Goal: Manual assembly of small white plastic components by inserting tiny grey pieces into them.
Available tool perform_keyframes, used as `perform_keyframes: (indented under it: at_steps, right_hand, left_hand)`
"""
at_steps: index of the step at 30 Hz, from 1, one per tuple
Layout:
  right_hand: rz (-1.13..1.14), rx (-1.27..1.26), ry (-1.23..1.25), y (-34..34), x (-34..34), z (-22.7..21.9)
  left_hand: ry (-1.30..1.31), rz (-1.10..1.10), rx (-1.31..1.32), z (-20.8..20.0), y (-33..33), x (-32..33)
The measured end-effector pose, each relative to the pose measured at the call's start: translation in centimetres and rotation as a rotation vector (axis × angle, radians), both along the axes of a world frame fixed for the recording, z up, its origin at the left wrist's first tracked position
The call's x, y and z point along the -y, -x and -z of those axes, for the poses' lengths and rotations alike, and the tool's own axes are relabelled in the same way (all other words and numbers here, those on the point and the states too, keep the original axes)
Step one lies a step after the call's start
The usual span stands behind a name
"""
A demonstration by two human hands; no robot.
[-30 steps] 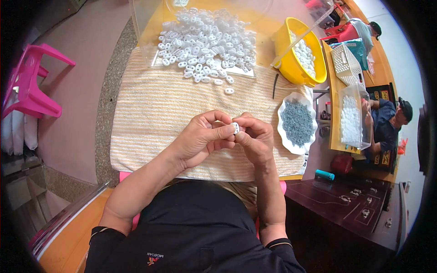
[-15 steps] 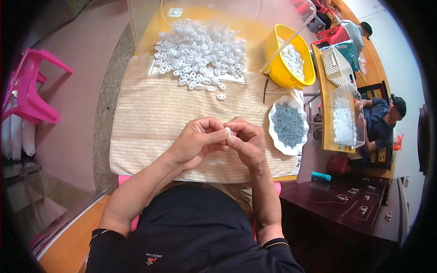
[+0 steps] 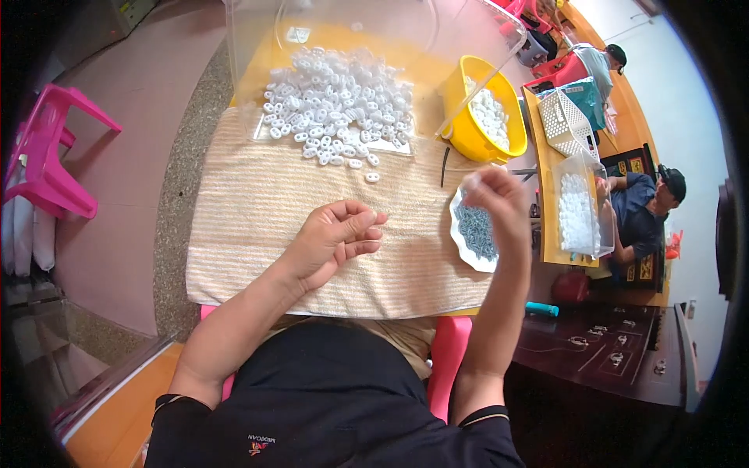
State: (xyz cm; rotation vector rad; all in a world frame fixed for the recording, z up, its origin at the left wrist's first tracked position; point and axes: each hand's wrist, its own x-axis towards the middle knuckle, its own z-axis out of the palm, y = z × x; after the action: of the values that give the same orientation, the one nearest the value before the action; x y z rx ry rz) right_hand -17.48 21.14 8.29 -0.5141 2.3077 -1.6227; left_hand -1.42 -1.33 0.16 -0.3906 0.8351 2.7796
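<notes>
My left hand [image 3: 339,240] hovers above the striped towel [image 3: 257,234], thumb and forefinger pressed together. Whether anything tiny sits between those fingertips is hidden. Smeared by motion, my right hand [image 3: 502,201] is over the far edge of a white scalloped plate [image 3: 459,238], its fingertips closed on a small white plastic piece [image 3: 471,182]. The plate holds many small grey-blue pins [image 3: 477,232]. Beyond it a yellow basin [image 3: 456,97] contains white pieces [image 3: 488,117]. A heap of white oval two-hole plastic pieces [image 3: 335,101] spreads over the far part of the table.
A clear plastic bin [image 3: 238,47] lies around the heap. One loose oval piece [image 3: 372,177] rests on the towel near a thin black strip [image 3: 445,167]. A pink stool [image 3: 58,148] stands left. On the right, a co-worker [image 3: 647,214] sits by a clear box of white pieces [image 3: 576,210].
My hands have parted. The right has swung right and away from me with the white piece, to over the plate; the left has stayed near its place.
</notes>
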Motion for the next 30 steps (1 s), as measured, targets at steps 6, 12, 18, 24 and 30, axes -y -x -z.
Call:
perform_keyframes:
  at_steps: [6, 12, 18, 24, 30]
  right_hand:
    - [0.423, -0.532, -0.089, 7.2, 0.0, -1.2]
    - [0.035, -0.357, -0.099, 2.6, 2.2, 2.4]
    - [-0.146, -0.312, -0.29, -0.1, 5.6, 5.7]
    - [-0.244, -0.45, -0.385, -1.2, 8.9, 6.1]
    - [-0.279, -0.494, -0.575, -2.0, 10.3, 5.9]
  left_hand:
    - [-0.009, -0.091, 0.011, 0.1, 0.2, 0.5]
    - [-0.01, -0.179, 0.026, 0.1, 0.2, 1.1]
    - [-0.027, -0.186, 0.034, 0.1, 0.2, 1.1]
    - [-0.025, -0.209, 0.042, 0.2, 0.1, 1.3]
    - [-0.031, -0.211, 0.027, 0.3, 0.2, 1.4]
